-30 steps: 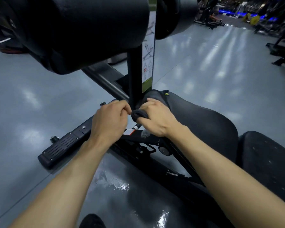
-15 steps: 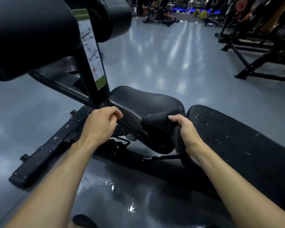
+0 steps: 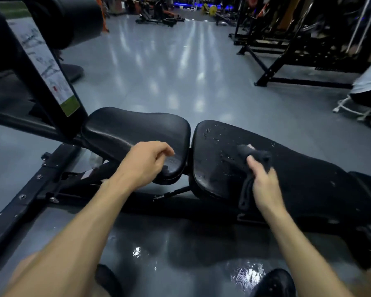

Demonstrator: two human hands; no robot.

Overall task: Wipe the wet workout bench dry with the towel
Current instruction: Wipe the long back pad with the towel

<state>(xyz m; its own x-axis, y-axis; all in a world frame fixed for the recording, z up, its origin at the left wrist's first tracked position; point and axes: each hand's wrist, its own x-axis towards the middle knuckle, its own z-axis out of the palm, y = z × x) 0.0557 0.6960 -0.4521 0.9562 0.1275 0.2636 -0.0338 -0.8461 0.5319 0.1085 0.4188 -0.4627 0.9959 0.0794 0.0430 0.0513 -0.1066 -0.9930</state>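
Note:
The black workout bench lies across the view. Its small seat pad (image 3: 137,127) is at centre left, and its long back pad (image 3: 308,168) runs to the right, dotted with water drops near its left end. My right hand (image 3: 263,183) grips a dark towel (image 3: 255,156) bunched on the back pad, with a tail of it hanging over the near edge. My left hand (image 3: 147,161) hovers loosely curled over the near right corner of the seat pad, holding nothing.
An upright post with an instruction label (image 3: 45,67) and black roller pads (image 3: 66,20) rises at left. Black frame rails (image 3: 19,206) run along the floor. Puddles (image 3: 246,275) shine on the grey floor near my shoes. Racks (image 3: 287,50) stand at right.
My right hand has carried the towel from beside the post, across the seat pad, onto the wet back pad. My left hand has let go of the towel and followed to the seat pad's corner.

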